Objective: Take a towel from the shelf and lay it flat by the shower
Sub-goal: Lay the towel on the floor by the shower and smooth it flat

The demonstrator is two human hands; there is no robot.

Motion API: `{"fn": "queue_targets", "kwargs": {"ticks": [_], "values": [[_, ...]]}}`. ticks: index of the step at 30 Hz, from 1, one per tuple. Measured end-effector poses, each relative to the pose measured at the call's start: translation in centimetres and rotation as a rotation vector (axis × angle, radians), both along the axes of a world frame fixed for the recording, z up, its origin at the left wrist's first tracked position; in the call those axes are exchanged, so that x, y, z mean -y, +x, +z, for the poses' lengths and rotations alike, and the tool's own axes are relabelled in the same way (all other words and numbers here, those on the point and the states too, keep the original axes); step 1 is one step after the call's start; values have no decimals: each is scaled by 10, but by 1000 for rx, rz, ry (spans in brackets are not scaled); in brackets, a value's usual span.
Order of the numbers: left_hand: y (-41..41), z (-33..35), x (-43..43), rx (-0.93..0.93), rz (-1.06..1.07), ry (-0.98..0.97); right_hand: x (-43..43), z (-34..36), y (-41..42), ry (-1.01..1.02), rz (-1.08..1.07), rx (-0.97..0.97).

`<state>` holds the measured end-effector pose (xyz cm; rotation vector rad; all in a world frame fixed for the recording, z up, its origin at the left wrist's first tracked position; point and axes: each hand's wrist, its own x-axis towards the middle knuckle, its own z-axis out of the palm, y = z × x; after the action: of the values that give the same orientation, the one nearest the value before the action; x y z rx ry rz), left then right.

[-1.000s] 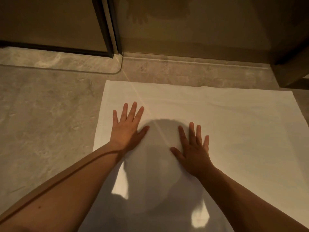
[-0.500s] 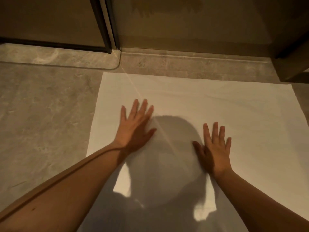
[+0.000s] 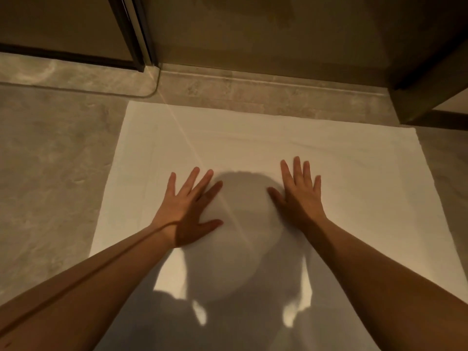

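Observation:
A large white towel point(image 3: 342, 158) lies spread flat on the grey stone floor, its far edge just short of the shower threshold. My left hand point(image 3: 186, 211) rests palm down on the towel's middle left, fingers spread. Palm down as well, my right hand point(image 3: 300, 193) presses the towel a little right of centre. Neither hand grips any cloth. A faint crease runs across the towel near its far edge. My head's shadow falls between the two hands.
The shower's glass door with a dark frame point(image 3: 131, 34) stands at the back left over a raised stone sill point(image 3: 76, 77). A wall base point(image 3: 278, 79) runs behind the towel. A dark cabinet corner point(image 3: 430, 92) juts in at the back right. Bare floor point(image 3: 50, 173) lies to the left.
Both hands have slid across the towel: the right one moved to the right and forward, the left one slightly forward. The view has shifted closer over the towel.

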<state>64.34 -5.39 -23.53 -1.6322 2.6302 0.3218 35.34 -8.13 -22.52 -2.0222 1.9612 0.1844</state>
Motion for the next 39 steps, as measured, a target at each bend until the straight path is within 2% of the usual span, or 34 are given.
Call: {"fn": "queue_targets", "kwargs": {"ticks": [10, 15, 17, 20, 22, 27, 30, 34, 36, 39], "values": [[-5, 6, -2, -69, 1, -23, 95, 6, -2, 89, 90, -63], [-3, 8, 0, -78, -20, -57, 118, 7, -10, 117, 39, -77], [-2, 7, 1, -93, -26, -66, 117, 6, -6, 69, 14, -75], [-1, 7, 1, -95, -35, -61, 87, 7, 13, -123, 33, 61], [0, 6, 1, -87, -44, -60, 49, 5, 30, -175, 83, 177], [0, 5, 2, -71, -39, -24, -28, -7, 35, -151, 310, 88], [0, 9, 2, 23, -30, 9, -34, 2, 24, -114, 299, 97], [-3, 17, -1, 160, -32, -20, -66, 9, -15, -99, 242, 17], [-10, 21, -14, 96, -91, -78, -88, 12, -44, -65, 184, -28], [-31, 22, -52, -125, -181, -77, -125, 16, -74, 3, 136, -41]]}}
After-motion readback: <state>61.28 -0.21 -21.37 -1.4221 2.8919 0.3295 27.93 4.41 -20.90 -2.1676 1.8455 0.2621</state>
